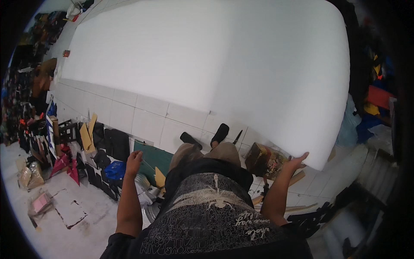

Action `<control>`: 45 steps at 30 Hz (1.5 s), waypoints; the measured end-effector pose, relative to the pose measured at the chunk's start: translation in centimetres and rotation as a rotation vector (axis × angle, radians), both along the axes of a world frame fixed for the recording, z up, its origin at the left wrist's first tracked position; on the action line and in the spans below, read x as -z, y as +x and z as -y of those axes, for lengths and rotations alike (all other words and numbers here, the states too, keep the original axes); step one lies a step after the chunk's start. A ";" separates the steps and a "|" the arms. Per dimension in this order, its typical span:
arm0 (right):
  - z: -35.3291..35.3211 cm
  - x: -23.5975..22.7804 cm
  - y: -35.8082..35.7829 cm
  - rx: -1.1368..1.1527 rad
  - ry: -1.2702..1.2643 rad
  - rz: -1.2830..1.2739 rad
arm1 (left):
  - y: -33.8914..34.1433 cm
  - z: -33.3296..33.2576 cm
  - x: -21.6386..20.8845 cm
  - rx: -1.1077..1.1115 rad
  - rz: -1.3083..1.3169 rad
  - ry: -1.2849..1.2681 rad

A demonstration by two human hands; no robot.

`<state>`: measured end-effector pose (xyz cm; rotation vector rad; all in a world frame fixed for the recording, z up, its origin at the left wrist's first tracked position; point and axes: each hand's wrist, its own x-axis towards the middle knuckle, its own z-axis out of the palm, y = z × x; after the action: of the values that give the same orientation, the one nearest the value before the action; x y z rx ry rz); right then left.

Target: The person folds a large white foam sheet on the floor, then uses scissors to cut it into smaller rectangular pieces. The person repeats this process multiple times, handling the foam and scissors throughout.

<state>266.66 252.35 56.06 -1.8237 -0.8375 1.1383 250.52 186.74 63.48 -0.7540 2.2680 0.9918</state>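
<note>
While hand (297, 162) on sheet (207, 56), bagged block (42, 203).

Cluttered workshop, by all signs

The place looks like a workshop or a storeroom used as one: a broad white sheet (172, 56) dominates the tiled floor area (146, 116), while a green board (149, 152), tan offcuts (85, 138), flat black pieces (117, 143) and crowded heaps of mixed goods (26, 86) surround it.

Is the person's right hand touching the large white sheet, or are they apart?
Touching. The head view shows the right hand gripping the edge of the large white sheet near its closest corner.
</note>
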 end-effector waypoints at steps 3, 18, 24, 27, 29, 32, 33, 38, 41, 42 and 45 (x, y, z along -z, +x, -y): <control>-2.4 4.8 3.1 -0.135 0.103 0.058 | 1.0 0.2 0.4 0.041 0.078 -0.065; 0.5 17.9 0.8 -0.887 -0.821 0.337 | 3.6 2.4 0.4 0.081 0.045 -0.031; 11.7 17.5 -4.1 -1.576 -0.221 0.479 | 0.5 0.5 0.9 0.251 -0.007 -0.050; 21.0 8.2 -8.3 -1.898 -0.210 0.381 | -0.1 0.8 1.3 0.332 0.077 -0.019; 25.1 4.0 -9.3 -2.140 -0.188 0.294 | -1.3 0.7 3.3 0.445 0.116 0.037; 29.8 4.5 -8.7 -2.546 0.384 0.116 | -2.4 2.2 7.0 0.763 0.114 0.071; 31.5 2.8 -9.1 -2.507 0.386 0.212 | -2.8 2.7 6.9 0.916 0.091 0.063; 39.5 -0.6 -8.8 -2.391 0.006 0.713 | -5.2 6.1 7.6 1.195 0.261 0.094; 41.7 -6.0 -7.7 -2.343 -0.473 0.762 | -4.7 9.1 6.3 1.256 0.479 0.231; 42.2 -7.2 -7.1 -2.280 -0.622 0.740 | -1.4 14.8 9.9 1.411 0.351 0.450; 43.1 -8.9 -3.5 -2.361 -0.990 0.539 | 2.3 18.9 8.6 1.731 0.340 0.816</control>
<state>263.13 209.27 65.00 -0.7756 -3.5946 2.5477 252.86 167.80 54.90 1.1467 1.1706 0.5893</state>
